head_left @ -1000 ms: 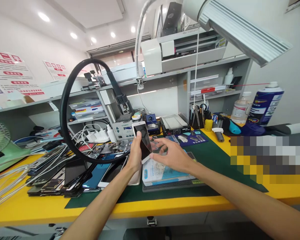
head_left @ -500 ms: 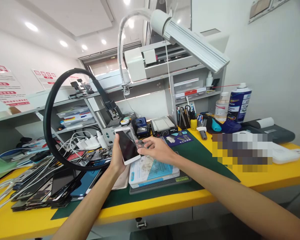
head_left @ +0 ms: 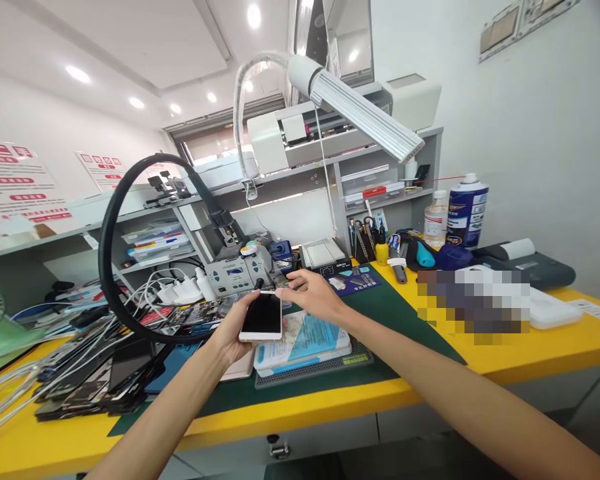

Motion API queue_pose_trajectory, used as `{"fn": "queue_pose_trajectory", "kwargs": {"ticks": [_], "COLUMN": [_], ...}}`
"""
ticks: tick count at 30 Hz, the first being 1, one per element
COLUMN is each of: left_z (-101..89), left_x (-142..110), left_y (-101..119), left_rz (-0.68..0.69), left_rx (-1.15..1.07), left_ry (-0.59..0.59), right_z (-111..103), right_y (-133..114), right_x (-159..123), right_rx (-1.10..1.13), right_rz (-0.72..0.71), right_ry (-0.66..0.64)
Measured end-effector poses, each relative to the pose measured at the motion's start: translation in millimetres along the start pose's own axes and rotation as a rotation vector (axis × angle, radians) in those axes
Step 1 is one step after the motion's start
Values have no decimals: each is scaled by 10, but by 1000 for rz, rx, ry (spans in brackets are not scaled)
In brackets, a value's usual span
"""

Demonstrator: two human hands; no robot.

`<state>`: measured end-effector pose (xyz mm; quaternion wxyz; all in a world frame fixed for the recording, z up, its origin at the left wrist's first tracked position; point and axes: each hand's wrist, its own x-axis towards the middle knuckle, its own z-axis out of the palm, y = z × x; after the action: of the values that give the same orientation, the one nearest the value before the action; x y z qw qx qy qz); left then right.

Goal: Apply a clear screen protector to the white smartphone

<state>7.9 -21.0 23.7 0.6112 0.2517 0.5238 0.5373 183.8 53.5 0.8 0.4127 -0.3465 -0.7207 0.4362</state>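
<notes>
My left hand point(head_left: 235, 328) grips a white smartphone point(head_left: 261, 316) with a dark screen, held almost flat above the green mat point(head_left: 405, 319). At the phone's far end my right hand point(head_left: 311, 294) pinches a thin clear film, its fingers closed on the film's edge. Below the phone lie white and blue packets point(head_left: 307, 339) on a dark ribbed pad point(head_left: 314, 369).
A pile of phones and screens point(head_left: 105, 380) covers the left of the yellow bench point(head_left: 330, 407). A black ring lamp point(head_left: 145, 247), a soldering station point(head_left: 237, 272), a small hot plate point(head_left: 321, 255), tools and a spray can point(head_left: 467, 210) stand behind. A desk lamp point(head_left: 360, 110) hangs overhead.
The phone has tipped from nearly upright to almost flat and come lower. My right hand has moved from its side to its far end, pinching the film. The view has swung right.
</notes>
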Motion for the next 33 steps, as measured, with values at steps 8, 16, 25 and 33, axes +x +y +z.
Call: {"fn": "queue_pose_trajectory", "kwargs": {"ticks": [8,16,25,33], "left_z": [62,-87,-614,-553], "left_x": [-89,-215,-157,91], "left_y": [6,56,561,449], "left_rz": [17,65,101,-63], "left_rx": [188,339,413,248], "left_ry": [-2,58,256,230], "right_z": [5,20,19,23], "right_y": [58,-19,-51,-89], "right_x": [41,-33,-77,-109], "right_rx": [-48,-107,-114,-95], "right_rz": [-22,-53,-63,-63], "right_ry": [43,18,-16,-11]}}
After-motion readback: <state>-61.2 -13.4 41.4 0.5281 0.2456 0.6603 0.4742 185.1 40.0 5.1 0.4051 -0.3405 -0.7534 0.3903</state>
